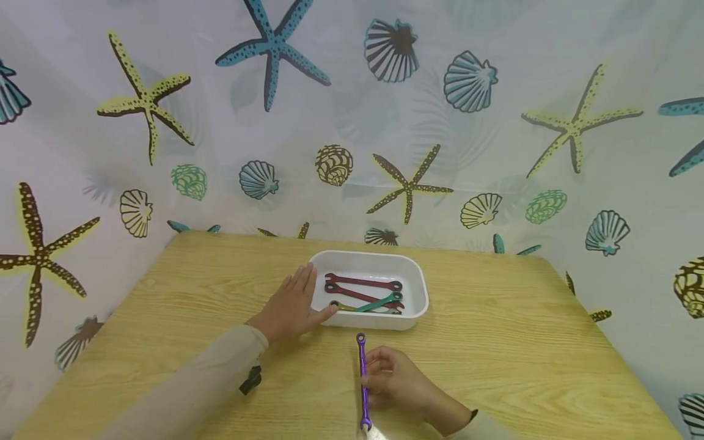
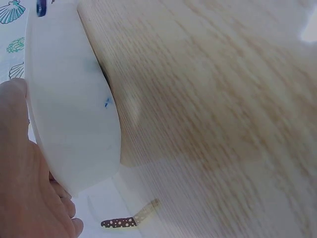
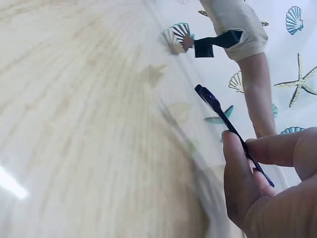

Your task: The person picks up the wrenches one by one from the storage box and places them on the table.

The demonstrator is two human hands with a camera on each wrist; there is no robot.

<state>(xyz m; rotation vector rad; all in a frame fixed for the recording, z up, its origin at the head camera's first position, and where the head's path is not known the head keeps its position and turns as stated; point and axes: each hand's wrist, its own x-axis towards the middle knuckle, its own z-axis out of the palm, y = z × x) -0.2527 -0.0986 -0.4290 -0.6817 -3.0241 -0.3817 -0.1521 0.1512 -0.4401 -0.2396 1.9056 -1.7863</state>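
A purple combination wrench [image 1: 361, 354] is pinched at its middle between the thumb and fingers of my right hand [image 1: 398, 380], in front of a white plastic bin [image 1: 379, 322]. Its ring end points toward the bin and its open end toward me. In the right wrist view the wrench [image 3: 223, 116] is seen almost edge-on above the table. My left hand [image 1: 288, 308] rests against the bin's left end, fingers extended along the side and thumb over the front rim. Inside the bin lie red wrenches [image 1: 363, 282], a green wrench [image 1: 379, 303] and a yellow one [image 1: 345, 307], partly overlapping.
The bin stands on a wood-grain table [image 1: 495, 342] toward its back edge. A curtain [image 1: 352, 122] printed with starfish and shells hangs behind the table and along both sides. A black strap piece [image 1: 251, 380] sticks out by the left sleeve.
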